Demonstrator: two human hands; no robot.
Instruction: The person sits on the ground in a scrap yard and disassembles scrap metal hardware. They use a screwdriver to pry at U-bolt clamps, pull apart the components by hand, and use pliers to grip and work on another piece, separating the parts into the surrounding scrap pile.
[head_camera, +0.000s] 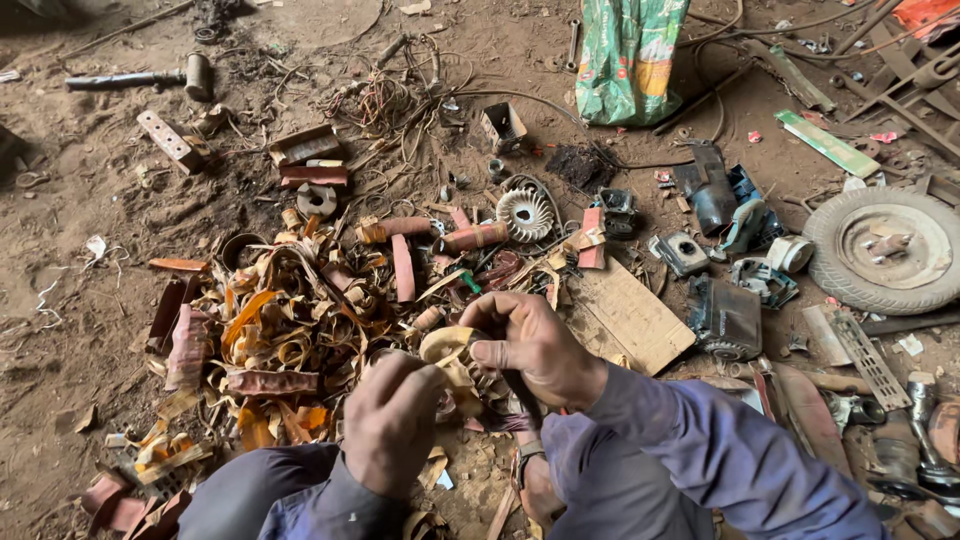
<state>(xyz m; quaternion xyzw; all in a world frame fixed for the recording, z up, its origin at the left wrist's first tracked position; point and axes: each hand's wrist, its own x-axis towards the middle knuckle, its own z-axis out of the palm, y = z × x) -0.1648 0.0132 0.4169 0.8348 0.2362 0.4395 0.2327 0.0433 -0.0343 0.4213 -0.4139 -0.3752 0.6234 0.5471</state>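
My left hand (392, 420) and my right hand (535, 345) are close together low in the middle of the view, both closed on a small round coil part wrapped in curled yellowish insulation strip (447, 352). The right hand's thumb presses on the strip's upper edge. The part itself is mostly hidden by my fingers. Both arms wear dusty blue-purple sleeves. Just beyond my hands lies a heap of curled orange, yellow and reddish strips (285, 345) on the dirt floor.
A wooden board (628, 315) lies right of my hands. A white finned rotor (524, 213), grey motor housings (727, 318), a small tyre on a rim (885, 250), a green patterned bag (628, 60), tangled wire (385, 100) and metal scraps lie around.
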